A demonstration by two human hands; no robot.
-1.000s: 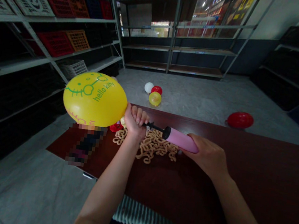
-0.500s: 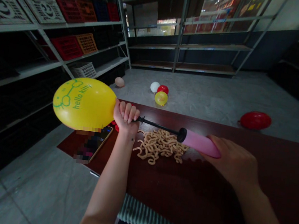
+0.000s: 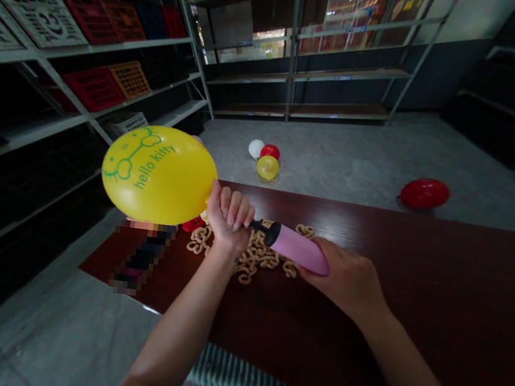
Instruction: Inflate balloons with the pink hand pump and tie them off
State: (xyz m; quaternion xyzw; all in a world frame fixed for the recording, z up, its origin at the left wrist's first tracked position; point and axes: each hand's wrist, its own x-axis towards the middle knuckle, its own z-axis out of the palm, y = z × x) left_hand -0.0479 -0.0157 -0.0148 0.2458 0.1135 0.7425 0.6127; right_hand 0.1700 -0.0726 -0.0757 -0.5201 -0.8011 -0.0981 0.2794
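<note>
An inflated yellow balloon (image 3: 159,174) with green "hello kitty" print lies sideways in the air at the left. My left hand (image 3: 230,218) is closed around its neck and one end of a balloon pump; the join between them is hidden in my fingers. The balloon pump (image 3: 300,248) has a pink barrel and a black rod, of which only a short piece shows. Wrapped around the barrel's far end is my right hand (image 3: 347,279). Below the pump, a pile of tan curly pieces (image 3: 259,256) lies on the dark brown table (image 3: 373,245).
A phone (image 3: 149,252), partly blurred out, lies at the table's left, near something red (image 3: 193,224). White (image 3: 256,149), red (image 3: 270,152) and yellow (image 3: 267,167) balloons rest on the floor beyond. Another red balloon (image 3: 425,193) is farther right. Shelves with crates (image 3: 94,86) stand left.
My right hand has moved left toward my left hand, pushing the pump's barrel over most of the black rod. The yellow balloon looks slightly larger. The view has shifted a little.
</note>
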